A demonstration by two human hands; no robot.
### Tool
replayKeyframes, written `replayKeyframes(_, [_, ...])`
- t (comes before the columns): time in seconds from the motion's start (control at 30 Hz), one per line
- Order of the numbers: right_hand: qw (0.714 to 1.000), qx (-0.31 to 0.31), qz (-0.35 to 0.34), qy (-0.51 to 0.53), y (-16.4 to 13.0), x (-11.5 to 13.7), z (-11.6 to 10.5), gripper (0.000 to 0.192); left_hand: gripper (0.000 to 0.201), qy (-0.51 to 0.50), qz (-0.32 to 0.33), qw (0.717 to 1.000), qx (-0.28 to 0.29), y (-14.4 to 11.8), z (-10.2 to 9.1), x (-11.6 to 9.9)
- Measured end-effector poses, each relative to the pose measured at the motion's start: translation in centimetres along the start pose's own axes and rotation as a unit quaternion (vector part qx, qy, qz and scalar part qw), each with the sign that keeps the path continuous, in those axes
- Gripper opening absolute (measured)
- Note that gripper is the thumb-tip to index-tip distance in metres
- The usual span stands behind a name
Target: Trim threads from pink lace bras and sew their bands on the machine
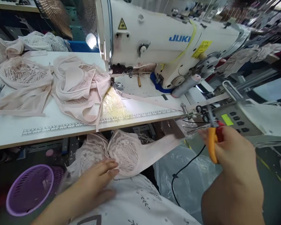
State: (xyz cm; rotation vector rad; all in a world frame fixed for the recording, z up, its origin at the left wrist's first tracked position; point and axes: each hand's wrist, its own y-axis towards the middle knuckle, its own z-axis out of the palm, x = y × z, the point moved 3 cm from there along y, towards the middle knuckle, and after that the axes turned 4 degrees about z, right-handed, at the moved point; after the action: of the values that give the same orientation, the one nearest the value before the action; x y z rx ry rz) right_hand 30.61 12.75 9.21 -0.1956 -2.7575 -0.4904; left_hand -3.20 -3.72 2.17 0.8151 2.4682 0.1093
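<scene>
My left hand (100,178) rests on a pale pink lace bra (124,153) across my lap, its fingers stretched out over the near cup. The bra's plain side band reaches right, its end blurred. My right hand (234,156) is closed around scissors (212,140) with orange and red handles. Their blades point up and away from me, apart from the bra and smeared by motion. More pink lace bras (77,84) lie on the white sewing table (44,137), one of them right by the needle area.
A white sewing machine (150,37) stands on the table, with a pale elastic strip (152,101) running right from it. Black scissors (202,109) lie near a control box (239,120). A purple basket (10,193) is below left, a clear plastic bin (184,168) below right, a fan (56,15) behind.
</scene>
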Motion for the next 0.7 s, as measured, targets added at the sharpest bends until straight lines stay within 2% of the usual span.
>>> replayKeyframes(0.07, [0.999, 0.038, -0.034, 0.006, -0.1, 1.6, 0.5, 0.047, 0.030, 0.006, 0.024, 0.999, -0.040, 1.1, -1.9, 1.2])
replayKeyframes(0.13, [0.984, 0.112, -0.107, 0.083, -0.4, 5.1, 2.2, 0.042, 0.023, 0.073, -0.007, 0.991, -0.110, 1.8, -5.6, 3.5])
replayKeyframes(0.2, [0.952, 0.208, -0.182, 0.129, -0.7, 10.0, 4.8, 0.036, 0.023, 0.167, -0.117, 0.967, -0.152, 2.6, -9.7, 7.0])
replayKeyframes(0.23, [0.941, 0.229, -0.213, 0.127, -0.8, 12.8, 6.2, 0.035, 0.028, 0.210, -0.192, 0.944, -0.169, 3.1, -11.6, 9.0])
replayKeyframes(0.27, [0.934, 0.240, -0.238, 0.117, -0.8, 15.7, 7.6, 0.033, 0.033, 0.242, -0.258, 0.920, -0.167, 3.6, -13.2, 10.9])
replayKeyframes(0.33, [0.917, 0.274, -0.264, 0.121, -0.6, 21.4, 10.3, 0.026, 0.038, 0.260, -0.289, 0.911, -0.140, 5.3, -15.1, 14.4])
replayKeyframes(0.4, [0.913, 0.287, -0.251, 0.145, -0.2, 26.2, 12.6, 0.023, 0.043, 0.260, -0.291, 0.916, -0.092, 6.8, -15.6, 17.1])
replayKeyframes(0.47, [0.911, 0.297, -0.230, 0.169, 0.3, 29.3, 14.3, 0.019, 0.045, 0.261, -0.304, 0.914, -0.064, 7.6, -15.5, 19.0])
replayKeyframes(0.53, [0.905, 0.307, -0.224, 0.189, 0.7, 30.5, 15.3, 0.014, 0.033, 0.269, -0.329, 0.902, -0.075, 7.4, -15.6, 20.0])
replayKeyframes(0.6, [0.896, 0.316, -0.227, 0.215, 1.0, 29.9, 15.4, 0.012, 0.024, 0.279, -0.355, 0.884, -0.121, 6.3, -16.6, 20.4])
replayKeyframes(0.7, [0.874, 0.335, -0.229, 0.267, 1.0, 27.4, 14.3, 0.014, 0.041, 0.290, -0.392, 0.843, -0.227, 3.7, -20.0, 20.4])
